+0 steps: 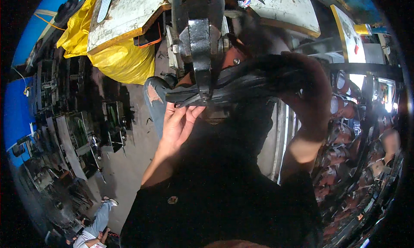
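A long, black, creased piece of material (254, 82) lies across the front of a machine, below its black metal head (200, 45). The head's narrow tip comes down on or just before the piece's left part; I cannot tell whether they touch. My left hand (179, 123) pinches the piece's near edge at its left end, thumb and fingers closed from below. At the other end, my right hand (297, 65) is in deep shadow and blurred, next to the piece, with its fingers not readable. A brown part with a round metal fastener (236, 61) shows behind the piece.
Worn white tabletops (129, 15) flank the machine, with a yellow sack (125, 60) below the left one. A rack of brown shoes (343, 136) stands close on my right. Metal fixtures (79, 140) line the left, and another person (97, 226) is at lower left.
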Demonstrator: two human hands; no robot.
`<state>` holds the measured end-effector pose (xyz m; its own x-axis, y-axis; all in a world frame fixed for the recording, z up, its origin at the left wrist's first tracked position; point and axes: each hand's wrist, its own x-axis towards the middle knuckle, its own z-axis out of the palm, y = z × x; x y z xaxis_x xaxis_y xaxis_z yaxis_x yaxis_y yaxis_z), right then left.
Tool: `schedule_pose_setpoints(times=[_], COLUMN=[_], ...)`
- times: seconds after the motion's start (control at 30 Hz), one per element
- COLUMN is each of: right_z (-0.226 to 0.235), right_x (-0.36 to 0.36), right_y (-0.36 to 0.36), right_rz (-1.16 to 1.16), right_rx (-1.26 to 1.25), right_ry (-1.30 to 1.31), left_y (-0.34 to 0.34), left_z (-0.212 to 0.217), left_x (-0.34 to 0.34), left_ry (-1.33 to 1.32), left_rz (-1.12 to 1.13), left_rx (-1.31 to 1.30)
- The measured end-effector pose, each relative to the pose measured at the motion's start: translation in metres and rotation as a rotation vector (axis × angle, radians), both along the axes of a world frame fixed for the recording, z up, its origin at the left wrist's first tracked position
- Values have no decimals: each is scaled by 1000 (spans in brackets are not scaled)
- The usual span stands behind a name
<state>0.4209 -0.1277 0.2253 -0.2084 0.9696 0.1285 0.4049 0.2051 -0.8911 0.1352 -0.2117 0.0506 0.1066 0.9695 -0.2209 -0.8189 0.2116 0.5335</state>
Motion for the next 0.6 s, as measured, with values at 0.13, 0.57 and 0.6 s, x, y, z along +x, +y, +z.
schedule_pose_setpoints(times=[0.13,0.57,0.6], right_z=[-9,-81,-82], right_x=[-14,-40,-43], right_y=[-7,-17,-18], right_rz=[-53,-25,-25], right_rx=[6,-68,-124], right_ry=[-58,127,204], left_y=[-4,-8,-10], left_z=[3,28,28], left_x=[-13,-77,-84], left_ry=[32,415,438], left_rz=[24,220,234], left_rx=[16,-38,-46])
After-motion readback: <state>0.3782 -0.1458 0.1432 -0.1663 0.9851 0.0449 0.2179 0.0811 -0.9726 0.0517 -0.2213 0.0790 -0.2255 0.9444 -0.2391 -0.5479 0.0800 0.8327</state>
